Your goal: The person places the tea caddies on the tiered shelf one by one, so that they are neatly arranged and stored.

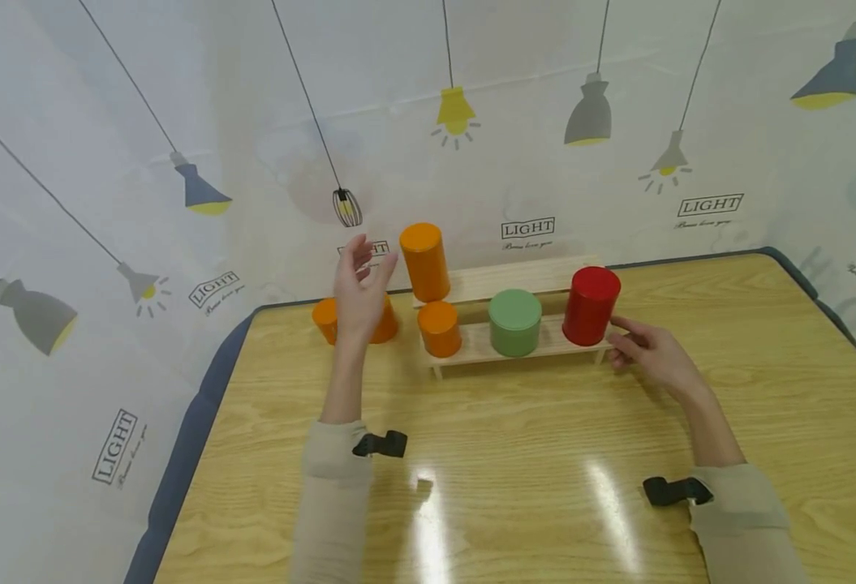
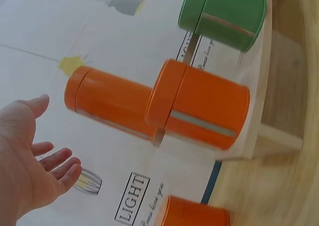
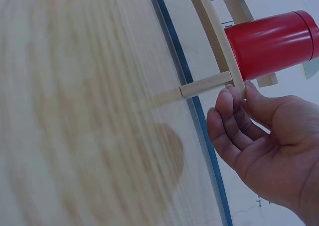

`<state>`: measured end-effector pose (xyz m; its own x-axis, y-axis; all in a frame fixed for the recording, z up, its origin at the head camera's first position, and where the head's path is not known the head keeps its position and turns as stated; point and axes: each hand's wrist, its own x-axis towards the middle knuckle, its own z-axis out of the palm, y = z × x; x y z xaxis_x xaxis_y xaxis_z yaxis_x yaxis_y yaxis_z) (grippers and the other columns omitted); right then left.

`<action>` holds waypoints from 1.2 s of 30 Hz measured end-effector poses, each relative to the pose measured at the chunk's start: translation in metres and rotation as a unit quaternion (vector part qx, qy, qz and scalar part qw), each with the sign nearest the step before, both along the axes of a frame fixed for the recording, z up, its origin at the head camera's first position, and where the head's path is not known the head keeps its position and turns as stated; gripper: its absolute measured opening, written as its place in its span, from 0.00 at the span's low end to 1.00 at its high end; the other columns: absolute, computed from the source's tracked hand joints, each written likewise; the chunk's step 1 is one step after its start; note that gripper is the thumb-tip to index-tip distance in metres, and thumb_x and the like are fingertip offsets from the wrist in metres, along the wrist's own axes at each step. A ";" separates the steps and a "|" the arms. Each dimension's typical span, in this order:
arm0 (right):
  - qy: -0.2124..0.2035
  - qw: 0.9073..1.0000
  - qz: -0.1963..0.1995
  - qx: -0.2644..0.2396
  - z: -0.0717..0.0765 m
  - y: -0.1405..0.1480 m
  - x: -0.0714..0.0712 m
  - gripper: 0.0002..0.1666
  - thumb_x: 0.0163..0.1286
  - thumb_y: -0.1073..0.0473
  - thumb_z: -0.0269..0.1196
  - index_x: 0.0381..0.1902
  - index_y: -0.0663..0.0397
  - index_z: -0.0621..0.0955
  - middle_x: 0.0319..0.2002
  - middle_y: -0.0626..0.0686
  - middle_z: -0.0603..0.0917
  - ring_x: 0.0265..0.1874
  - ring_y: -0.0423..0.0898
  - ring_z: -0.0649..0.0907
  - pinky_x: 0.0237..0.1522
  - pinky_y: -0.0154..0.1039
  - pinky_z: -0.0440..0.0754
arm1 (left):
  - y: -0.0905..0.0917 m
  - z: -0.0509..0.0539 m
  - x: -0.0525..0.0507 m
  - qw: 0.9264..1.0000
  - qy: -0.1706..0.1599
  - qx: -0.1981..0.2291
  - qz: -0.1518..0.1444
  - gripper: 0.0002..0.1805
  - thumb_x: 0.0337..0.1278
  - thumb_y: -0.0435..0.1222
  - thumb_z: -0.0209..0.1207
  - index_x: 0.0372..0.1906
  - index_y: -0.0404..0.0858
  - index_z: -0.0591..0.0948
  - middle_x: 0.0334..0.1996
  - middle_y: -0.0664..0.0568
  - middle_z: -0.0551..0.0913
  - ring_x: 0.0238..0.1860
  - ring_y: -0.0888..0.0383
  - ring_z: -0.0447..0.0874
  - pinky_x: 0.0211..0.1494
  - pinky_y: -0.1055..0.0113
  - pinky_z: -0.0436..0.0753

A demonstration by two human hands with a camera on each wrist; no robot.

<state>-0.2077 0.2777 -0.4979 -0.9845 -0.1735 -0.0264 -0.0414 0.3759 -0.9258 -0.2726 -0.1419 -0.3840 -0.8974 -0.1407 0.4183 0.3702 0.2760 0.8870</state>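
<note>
A two-tier wooden rack [image 1: 479, 347] carries several round canisters. Its lower board holds a short orange canister [image 1: 439, 331], a green canister [image 1: 515, 324] and a red canister [image 1: 591, 307]. On the upper board's left end stands a tall orange canister [image 1: 425, 264]. My left hand [image 1: 360, 288] is raised just left of that tall canister, apart from it, with nothing in its fingers; in the left wrist view the hand [image 2: 35, 161] has its thumb spread. At the rack's right end, my right hand [image 3: 264, 136] pinches the tip of the lower board between thumb and fingers, beside the red canister.
Partly behind my left arm, two more orange canisters stand on the table: one to the left [image 1: 324, 319], the other to the right [image 1: 384, 321]. A lamp-patterned sheet [image 1: 252, 203] rises behind the wooden table [image 1: 515, 454], whose edge has a dark blue border [image 1: 201, 430].
</note>
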 end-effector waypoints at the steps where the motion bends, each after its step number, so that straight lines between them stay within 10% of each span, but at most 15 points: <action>1: 0.000 1.000 0.000 0.000 0.000 0.000 0.000 0.34 0.81 0.56 0.53 0.75 0.71 0.60 0.43 0.71 0.83 0.37 0.50 0.86 0.42 0.35 0.86 | -0.004 0.000 0.000 1.000 0.000 -0.001 0.008 0.34 0.67 0.44 0.64 0.71 0.32 0.68 0.62 0.42 0.75 0.63 0.49 0.73 0.68 0.55 0.71; 19: 0.004 1.000 -0.002 0.001 -0.001 0.000 -0.001 0.34 0.81 0.56 0.53 0.75 0.71 0.60 0.43 0.69 0.83 0.37 0.49 0.85 0.41 0.35 0.86 | -0.084 -0.035 0.011 0.992 -0.044 -0.023 0.114 0.33 0.67 0.40 0.63 0.71 0.30 0.67 0.64 0.37 0.72 0.66 0.44 0.69 0.70 0.51 0.68; 36: 0.003 1.000 -0.002 0.004 -0.002 0.000 -0.001 0.34 0.81 0.56 0.53 0.75 0.71 0.60 0.43 0.69 0.83 0.37 0.49 0.86 0.41 0.35 0.86 | -0.114 -0.082 0.000 0.981 -0.149 -0.058 0.109 0.41 0.65 0.38 0.65 0.76 0.31 0.60 0.73 0.35 0.61 0.73 0.40 0.58 0.76 0.51 0.60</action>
